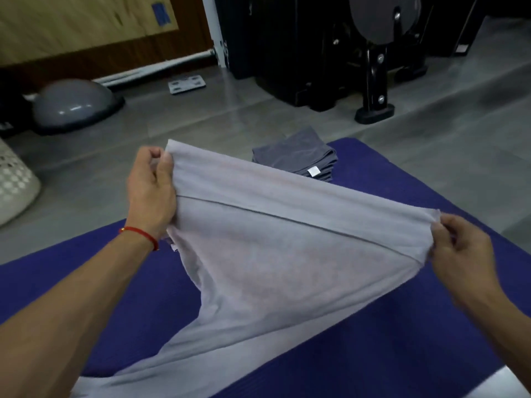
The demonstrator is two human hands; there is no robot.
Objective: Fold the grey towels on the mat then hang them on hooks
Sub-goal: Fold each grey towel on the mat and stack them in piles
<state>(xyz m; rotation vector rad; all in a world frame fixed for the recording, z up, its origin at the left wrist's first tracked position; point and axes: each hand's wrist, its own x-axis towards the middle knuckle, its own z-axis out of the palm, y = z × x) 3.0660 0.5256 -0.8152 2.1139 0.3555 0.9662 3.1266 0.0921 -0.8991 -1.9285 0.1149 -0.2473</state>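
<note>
A light grey towel (pixel 275 254) is stretched in the air above the blue mat (pixel 71 277). My left hand (pixel 150 193) pinches its upper left corner. My right hand (pixel 462 254) pinches the right corner. The towel's top edge is folded over, and its lower part hangs down and trails toward the bottom left. At the mat's far end lies a stack of folded darker grey towels (pixel 298 155) with a white tag. No hooks are in view.
A grey half-dome balance trainer (pixel 73 104) sits on the floor at the left, and a white perforated basket (pixel 14 182) stands at the far left edge. Black gym equipment (pixel 370 70) stands behind the mat. A small scale (pixel 186 84) lies on the grey floor.
</note>
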